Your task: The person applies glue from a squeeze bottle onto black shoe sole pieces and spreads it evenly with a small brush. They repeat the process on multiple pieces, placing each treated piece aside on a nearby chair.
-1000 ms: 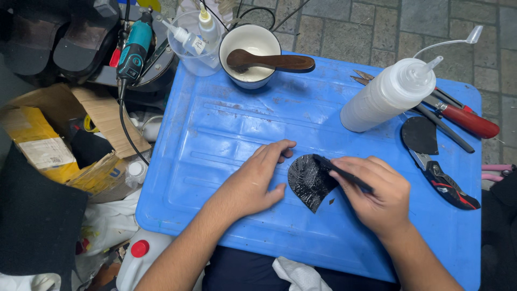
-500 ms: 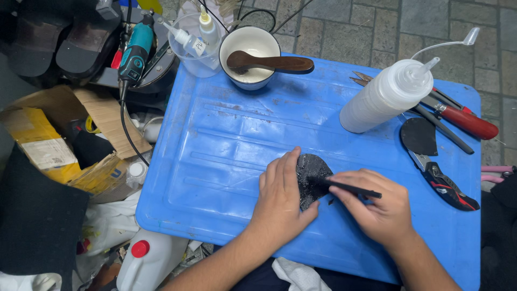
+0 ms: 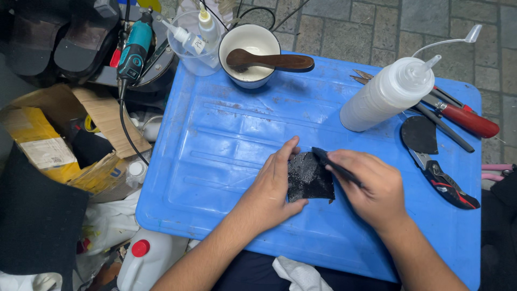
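— Head view first: how do the hands sit?

— Both forearms come up from the bottom edge and meet at lower centre of the frame. The left hand [image 3: 269, 188] lies palm down on the blue plastic lid [image 3: 226, 134], fingers stretched upward and thumb tucked under the lower edge of the black sole piece [image 3: 308, 178], pinning it flat rather than closing on it. The right hand [image 3: 374, 188] is curled around a thin black brush [image 3: 335, 167], gripped like a pen, with its tip angled to the upper left.

— And the piece, relative to them?

— Right between the two, touching both: its left edge is under the left fingers, and the brush tip rests on its upper right corner. Its surface looks wet and glossy (streaked, too).

— What else is around?

— At right, a white squeeze bottle [image 3: 385, 97] lies tilted, with red-handled pliers [image 3: 463, 119] beyond it and a second dark sole piece [image 3: 420, 134] beside a black cutter [image 3: 444, 183]. At top centre, a white bowl [image 3: 249, 46] holds a wooden spoon [image 3: 269, 61]. A teal rotary tool [image 3: 132, 51] sits upper left, off the lid.
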